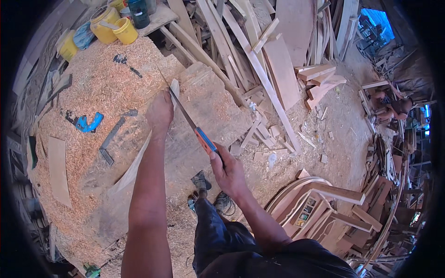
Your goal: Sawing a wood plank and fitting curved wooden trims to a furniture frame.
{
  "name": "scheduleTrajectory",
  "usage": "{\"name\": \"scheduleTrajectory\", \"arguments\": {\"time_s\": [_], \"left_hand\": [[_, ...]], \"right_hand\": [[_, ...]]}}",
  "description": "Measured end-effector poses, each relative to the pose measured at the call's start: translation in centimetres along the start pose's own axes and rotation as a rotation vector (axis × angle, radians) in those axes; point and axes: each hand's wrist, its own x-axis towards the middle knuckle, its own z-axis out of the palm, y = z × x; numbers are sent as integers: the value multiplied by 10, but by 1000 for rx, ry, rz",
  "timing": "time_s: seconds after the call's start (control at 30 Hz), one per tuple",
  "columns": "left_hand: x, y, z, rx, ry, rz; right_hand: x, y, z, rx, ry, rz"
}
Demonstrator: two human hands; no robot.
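My right hand (pixel 228 170) is closed round the orange and blue handle of a handsaw (pixel 187 116). Its narrow blade points away and to the left, passing just right of my left hand. My left hand (pixel 160 112) is closed on the far part of a thin, curved pale wooden piece (pixel 135 167), which runs back under my left forearm. The tip of that piece shows beside the blade; whether the teeth touch it I cannot tell. Both lie over a shavings-covered workbench (pixel 204 104). Left of my left hand rest a dark try square (pixel 112 139) and a curved blue handle (pixel 89 123).
Yellow buckets (pixel 125 31) stand at the far left. A flat board (pixel 58 170) lies on the shavings. Long planks (pixel 259 69) lean beyond the bench, with offcuts on the floor. Curved wooden frames (pixel 296 204) are at the right. Another person (pixel 391 105) sits at far right.
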Motion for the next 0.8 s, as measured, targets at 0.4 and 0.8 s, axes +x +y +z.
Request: {"name": "scheduleTrajectory", "arguments": {"time_s": [0.4,0.8], "left_hand": [[0,8,2,26,61,23],[5,-3,3,52,65,45]], "right_hand": [[26,4,12,16,6,0],[-28,17,-9,-16,-17,56]]}}
